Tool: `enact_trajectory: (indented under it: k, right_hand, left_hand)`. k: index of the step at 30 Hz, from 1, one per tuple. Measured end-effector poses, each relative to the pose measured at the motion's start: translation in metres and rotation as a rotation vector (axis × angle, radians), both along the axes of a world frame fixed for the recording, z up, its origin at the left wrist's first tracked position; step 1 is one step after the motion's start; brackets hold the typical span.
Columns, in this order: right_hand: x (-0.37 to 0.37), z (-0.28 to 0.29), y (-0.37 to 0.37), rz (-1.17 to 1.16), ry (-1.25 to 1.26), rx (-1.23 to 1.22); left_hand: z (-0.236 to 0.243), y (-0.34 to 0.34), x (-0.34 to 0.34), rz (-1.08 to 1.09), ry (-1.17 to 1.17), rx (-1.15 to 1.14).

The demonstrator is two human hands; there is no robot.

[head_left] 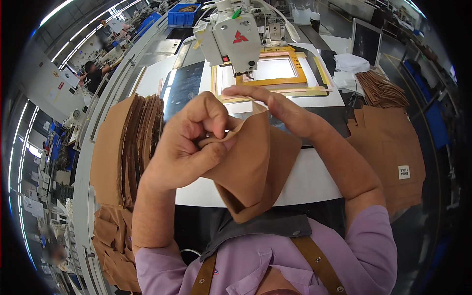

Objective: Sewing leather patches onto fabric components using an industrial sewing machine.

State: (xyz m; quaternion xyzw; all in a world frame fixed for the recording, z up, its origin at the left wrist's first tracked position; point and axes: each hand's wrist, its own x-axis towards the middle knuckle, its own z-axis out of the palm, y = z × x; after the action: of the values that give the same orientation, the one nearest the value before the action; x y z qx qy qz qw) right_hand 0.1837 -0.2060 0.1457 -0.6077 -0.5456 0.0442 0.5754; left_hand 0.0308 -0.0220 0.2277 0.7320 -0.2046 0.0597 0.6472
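A folded piece of brown, leather-like material (pixel 250 172) hangs in front of me, its lower part bent into an open fold. My left hand (pixel 189 142) is closed on its upper left edge, thumb and curled fingers pinching it. Across the top edge lies my right hand (pixel 282 110), with its fingers stretched out and touching the material. The right thumb is hidden behind the piece. Beyond my hands stands a white industrial sewing machine (pixel 228 42), its needle area over a yellow-orange rectangular frame (pixel 300 73).
A thick stack of brown panels (pixel 113 142) stands at left, above crumpled brown pieces (pixel 113 246). At right lie flat brown panels (pixel 383 147) and a fanned brown bundle (pixel 381 88). Farther back are a monitor (pixel 366 42) and a blue bin (pixel 183 16). A person (pixel 93 76) sits far left.
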Motion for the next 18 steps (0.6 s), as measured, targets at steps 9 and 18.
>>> enact_trajectory:
  k: [9,18]
  right_hand:
    - [0.004,0.001,-0.014,0.549,0.06,-0.21]
    - [-0.048,-0.034,0.032,0.602,0.48,-0.492]
  left_hand:
    - [0.037,0.07,-0.029,0.083,-0.305,0.016]
    - [0.023,0.081,-0.02,0.253,-0.014,0.078]
